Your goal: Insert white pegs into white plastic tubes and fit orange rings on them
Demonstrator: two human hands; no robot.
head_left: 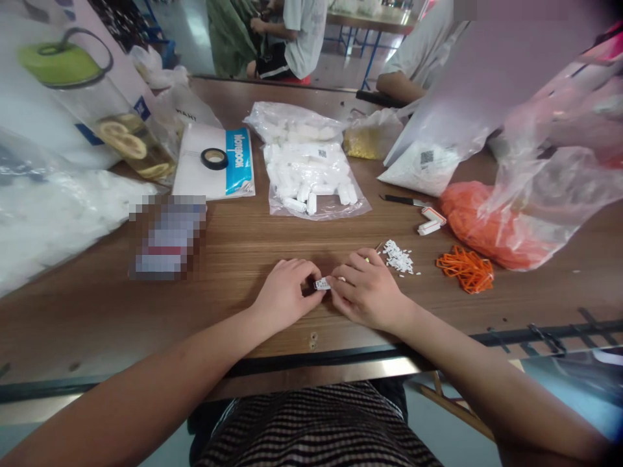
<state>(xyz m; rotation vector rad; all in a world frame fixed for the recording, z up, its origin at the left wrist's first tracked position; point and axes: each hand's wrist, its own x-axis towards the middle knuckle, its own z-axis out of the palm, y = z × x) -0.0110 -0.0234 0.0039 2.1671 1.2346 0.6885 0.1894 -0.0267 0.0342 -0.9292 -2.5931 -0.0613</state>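
Observation:
A small white plastic piece with a row of dark holes, like a connector housing (322, 284), is between my two hands just above the table. My left hand (285, 295) pinches its left end between thumb and fingers. My right hand (367, 292) is closed at its right end, with the fingertips against it. A thin, dark-tipped sliver shows above my right hand; what it belongs to is hidden. Just beyond that hand lies a pile of tiny white pieces (399, 257). Farther right are a heap of orange plastic strips (466, 269) and two white housings (429, 227) with orange edges.
Behind lies a clear bag of white parts (311, 175). To its left, a notebook (195, 175) carries black tape (214, 159). A bottle (111, 123) and a blurred-out item (168, 240) are left. Tweezers (402, 200) and an orange-filled bag (491, 227) are right. People sit beyond.

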